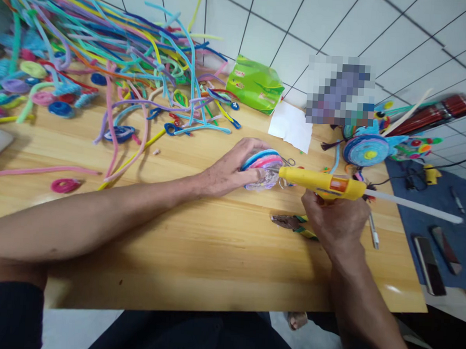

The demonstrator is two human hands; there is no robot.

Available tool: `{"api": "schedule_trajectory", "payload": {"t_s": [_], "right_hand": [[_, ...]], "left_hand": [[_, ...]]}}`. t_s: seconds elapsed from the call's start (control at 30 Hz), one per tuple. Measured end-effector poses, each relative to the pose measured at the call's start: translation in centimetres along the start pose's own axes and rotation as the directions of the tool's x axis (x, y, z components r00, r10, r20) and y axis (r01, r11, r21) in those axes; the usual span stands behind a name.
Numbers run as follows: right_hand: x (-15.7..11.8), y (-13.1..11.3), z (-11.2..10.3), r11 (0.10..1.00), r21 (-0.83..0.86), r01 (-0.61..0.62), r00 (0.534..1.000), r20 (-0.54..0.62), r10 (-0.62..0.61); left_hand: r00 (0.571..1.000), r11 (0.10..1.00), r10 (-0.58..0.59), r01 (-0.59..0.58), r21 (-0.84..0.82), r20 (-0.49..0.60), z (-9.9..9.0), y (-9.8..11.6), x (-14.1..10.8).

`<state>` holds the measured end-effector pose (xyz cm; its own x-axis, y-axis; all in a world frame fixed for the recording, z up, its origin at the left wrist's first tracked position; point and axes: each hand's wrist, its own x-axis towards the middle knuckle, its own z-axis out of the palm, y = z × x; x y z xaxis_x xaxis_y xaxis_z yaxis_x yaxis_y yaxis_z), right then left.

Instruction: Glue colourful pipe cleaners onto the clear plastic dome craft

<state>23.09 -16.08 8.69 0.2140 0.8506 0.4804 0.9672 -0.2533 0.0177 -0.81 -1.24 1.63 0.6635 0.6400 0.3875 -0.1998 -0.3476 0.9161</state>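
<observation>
Metal pliers point(288, 222) lie beside right fingers point(312, 200) gripping glue gun point(309, 178); left fingers point(253, 176) clasp disc point(265, 158).

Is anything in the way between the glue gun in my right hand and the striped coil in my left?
Nothing visible. The glue gun in your right hand has its nozzle overlapping the striped coil in your left hand. The pliers lie nearer you, outside that line.

No legible text, blurred print on green packet point(255, 85), on glue gun point(309, 179)
</observation>
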Motion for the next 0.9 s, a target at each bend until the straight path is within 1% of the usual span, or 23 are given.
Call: {"api": "schedule_trajectory", "payload": {"t_s": [0.3, 0.53, 0.67, 0.83, 0.9], "right_hand": [[-0.05, 0.20, 0.24, 1.000, -0.009, 0.001, 1.000, -0.010, -0.001], [-0.11, 0.16, 0.32, 0.998, 0.055, 0.021, 0.996, -0.085, -0.016], [-0.07, 0.04, 0.17, 0.998, 0.067, 0.010, 0.999, -0.040, -0.007], [-0.16, 0.08, 0.26, 1.000, 0.025, -0.019, 1.000, 0.001, 0.019], [-0.06, 0.25, 0.32, 0.997, 0.059, -0.048, 0.999, 0.020, 0.046]], "left_hand": [[1.000, 1.000, -0.007, 0.007, -0.007, -0.004, 0.00, 0.01, 0.00], [1.000, 1.000, -0.009, 0.009, -0.007, -0.002, 0.03, -0.12, -0.01], [1.000, 1.000, -0.016, 0.016, -0.016, -0.004, -0.04, -0.16, -0.06], [1.000, 1.000, -0.002, 0.002, -0.007, -0.006, -0.05, -0.25, -0.09], [1.000, 1.000, 0.003, -0.003, 0.011, -0.006, -0.10, -0.36, -0.12]]}}
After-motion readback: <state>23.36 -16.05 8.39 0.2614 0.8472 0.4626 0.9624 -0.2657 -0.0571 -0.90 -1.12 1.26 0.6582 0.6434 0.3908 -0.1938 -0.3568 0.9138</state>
